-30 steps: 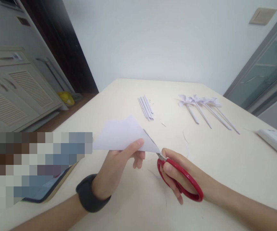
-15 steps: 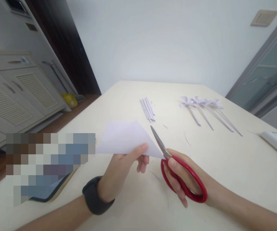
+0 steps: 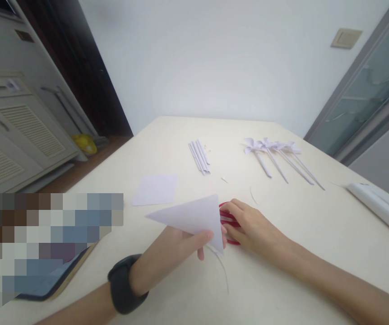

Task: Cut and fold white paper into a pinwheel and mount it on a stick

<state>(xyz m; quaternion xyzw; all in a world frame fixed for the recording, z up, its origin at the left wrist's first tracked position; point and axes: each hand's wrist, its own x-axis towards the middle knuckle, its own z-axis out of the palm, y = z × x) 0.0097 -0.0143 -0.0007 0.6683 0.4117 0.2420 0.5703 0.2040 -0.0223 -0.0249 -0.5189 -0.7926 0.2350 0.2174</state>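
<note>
My left hand [image 3: 184, 241] pinches a folded white paper triangle [image 3: 191, 214] between thumb and fingers. The triangle's sharp tip points left, and its short side faces my right hand [image 3: 248, 223]. That hand has its fingers over the red handles of a pair of scissors [image 3: 231, 217], low at the table. The paper hides the scissors' blades. Behind the triangle, a flat white paper sheet [image 3: 155, 188] lies on the table. A thin paper strip [image 3: 224, 268] curves out below my left hand.
Several rolled paper sticks [image 3: 199, 157] lie mid-table. Several paper pinwheels [image 3: 270, 145] on sticks rest to the right. Small paper scraps [image 3: 224, 179] are scattered nearby. A white object [image 3: 379, 207] sits at the right edge. A blurred-out device [image 3: 47, 295] lies at the left.
The folded paper has turned, and its tip now points left. My right hand has brought the scissors from the paper's edge down behind it. The flat sheet has come into clear view.
</note>
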